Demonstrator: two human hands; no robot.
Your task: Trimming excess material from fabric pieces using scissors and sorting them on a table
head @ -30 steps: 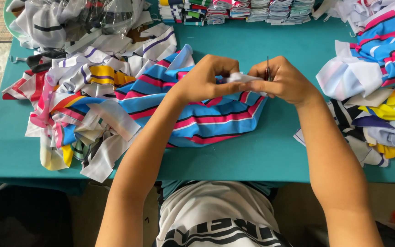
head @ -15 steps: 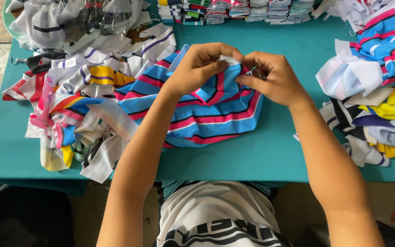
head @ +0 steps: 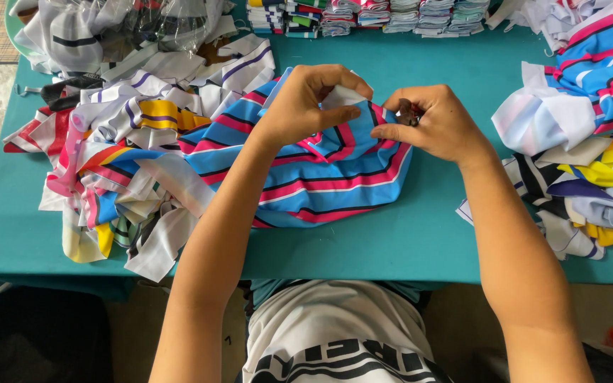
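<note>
Two hands busy just above the middle of the frame, over a striped cloth (head: 335,177) in blue, pink and black. Lies bunched on the green desk (head: 462,234), with its top edge lifted up.

Left hand (head: 313,103): pinching a small white bit (head: 342,96) at that top edge, thumb under, fingers curled over. Right hand (head: 438,124): closed round a small dark tool (head: 406,112), held right beside the white bit. Hard to tell what kind of tool.

Looks like small, fine work on one spot of the cloth, right in the thick of it. Calls for a tight pinch on the left, a slow and careful tool on the right, and fingers kept away from the tip.

No labels or signs to make out. At the upper left, clear crinkly plastic bags (head: 143,21) with pale cloth inside. Along the top edge, a row of neat folded stacks (head: 370,14). At the left, a loose pile (head: 108,156) of striped pieces. At the right, another pile (head: 590,142) in blue, pink, yellow and white.
</note>
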